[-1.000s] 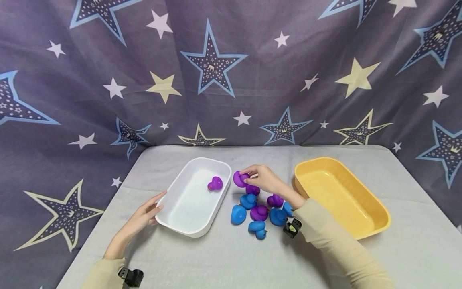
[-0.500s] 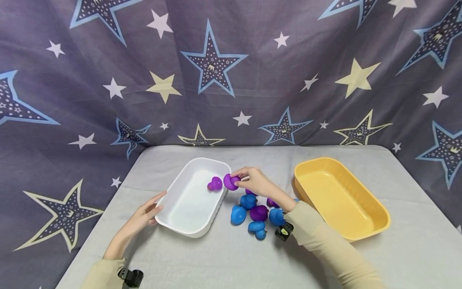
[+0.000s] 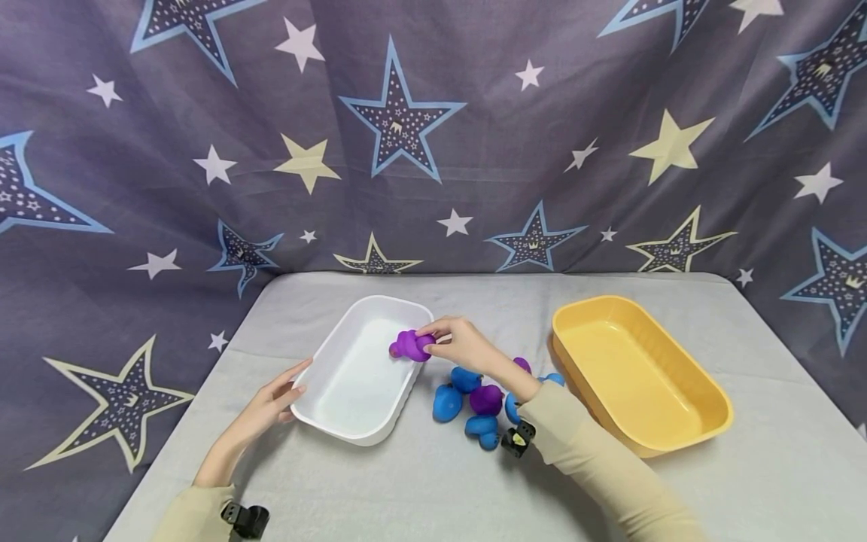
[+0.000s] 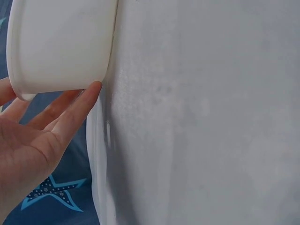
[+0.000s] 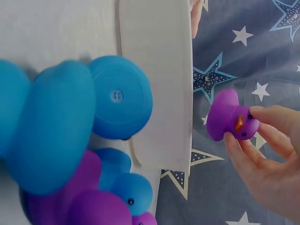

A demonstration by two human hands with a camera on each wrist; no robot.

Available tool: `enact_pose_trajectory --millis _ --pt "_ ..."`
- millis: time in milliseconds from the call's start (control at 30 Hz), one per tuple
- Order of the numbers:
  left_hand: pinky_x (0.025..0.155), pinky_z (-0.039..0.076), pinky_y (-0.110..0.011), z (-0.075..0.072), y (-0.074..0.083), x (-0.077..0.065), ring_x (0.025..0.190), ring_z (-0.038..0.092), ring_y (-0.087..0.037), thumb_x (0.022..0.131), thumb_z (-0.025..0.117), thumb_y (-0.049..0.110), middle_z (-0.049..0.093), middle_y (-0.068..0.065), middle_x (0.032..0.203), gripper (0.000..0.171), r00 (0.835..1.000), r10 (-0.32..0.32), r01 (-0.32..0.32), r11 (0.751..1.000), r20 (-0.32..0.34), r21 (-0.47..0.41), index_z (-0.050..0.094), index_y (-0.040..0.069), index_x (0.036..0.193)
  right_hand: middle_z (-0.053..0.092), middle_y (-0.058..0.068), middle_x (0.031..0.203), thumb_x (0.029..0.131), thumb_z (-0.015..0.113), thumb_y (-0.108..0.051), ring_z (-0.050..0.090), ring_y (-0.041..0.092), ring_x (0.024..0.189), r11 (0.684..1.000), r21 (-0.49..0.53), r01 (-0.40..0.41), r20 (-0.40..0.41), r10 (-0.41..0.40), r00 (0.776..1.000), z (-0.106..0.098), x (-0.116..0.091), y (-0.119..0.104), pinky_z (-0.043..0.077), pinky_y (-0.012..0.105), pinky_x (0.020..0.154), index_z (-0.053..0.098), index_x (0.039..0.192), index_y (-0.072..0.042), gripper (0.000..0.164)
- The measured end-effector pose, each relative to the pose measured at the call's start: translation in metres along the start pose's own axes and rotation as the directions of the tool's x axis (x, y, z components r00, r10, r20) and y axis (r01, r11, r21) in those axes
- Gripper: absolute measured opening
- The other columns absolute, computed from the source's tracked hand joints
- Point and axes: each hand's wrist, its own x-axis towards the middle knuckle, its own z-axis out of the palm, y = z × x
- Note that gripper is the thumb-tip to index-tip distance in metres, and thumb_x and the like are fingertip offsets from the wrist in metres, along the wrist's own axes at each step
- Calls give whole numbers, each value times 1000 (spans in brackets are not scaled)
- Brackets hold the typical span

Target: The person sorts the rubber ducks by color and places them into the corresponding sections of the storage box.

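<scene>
In the head view, my right hand [image 3: 460,346] pinches a purple rubber duck [image 3: 421,349] by its head, over the right rim of the white tub [image 3: 345,395]. The right wrist view shows the held duck [image 5: 224,112] with its orange beak and dark eyes between thumb and fingers. Another purple duck [image 3: 398,349] lies inside the tub, partly overlapped by the held one. My left hand [image 3: 267,403] touches the tub's left side with fairly straight fingers; in the left wrist view its fingertips [image 4: 95,89] rest against the tub's outer wall [image 4: 61,51].
Several blue ducks [image 3: 447,403] and purple ducks [image 3: 486,400] lie on the light cloth between the containers, some hidden behind my right forearm. A yellow tub [image 3: 637,369] stands at the right. A starry curtain [image 3: 433,150] hangs behind the table.
My right hand has carried the purple duck leftward from above the pile to over the tub's right rim. My left hand and the tub have stayed in place.
</scene>
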Motion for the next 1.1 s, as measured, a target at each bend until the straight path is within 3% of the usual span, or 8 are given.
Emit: enact_pose_trajectory --millis 233,433,833,1100 --pt "76 49 -27 0 0 0 93 52 -2 93 46 22 32 -32 128 56 1000 -17 17 1000 1 -23 22 4 139 58 16 106 80 60 -2 54 24 94 1000 17 -5 5 5 1000 11 2 -3 48 23 78 63 105 2 25" --pt "76 49 -28 1 1 0 94 52 -6 93 46 20 31 -34 129 56 999 -32 32 999 -1 -24 20 2 139 57 18 110 81 60 -3 55 26 96 1000 13 -6 22 5 1000 20 3 -11 48 22 77 63 106 2 25" --pt "76 49 -30 0 -1 0 97 52 -12 93 46 21 33 -33 127 54 1000 -5 5 1000 -4 -22 22 5 140 58 13 108 80 62 -5 55 21 92 1000 5 -22 13 22 1000 38 10 -2 47 18 74 64 105 -2 25" --pt "76 49 -29 0 -2 0 97 51 -10 93 46 22 32 -34 128 55 1000 2 -2 1000 5 -21 22 6 140 59 13 102 79 63 -4 56 20 90 1000 10 -12 7 12 1000 44 14 -3 46 19 74 65 103 0 25"
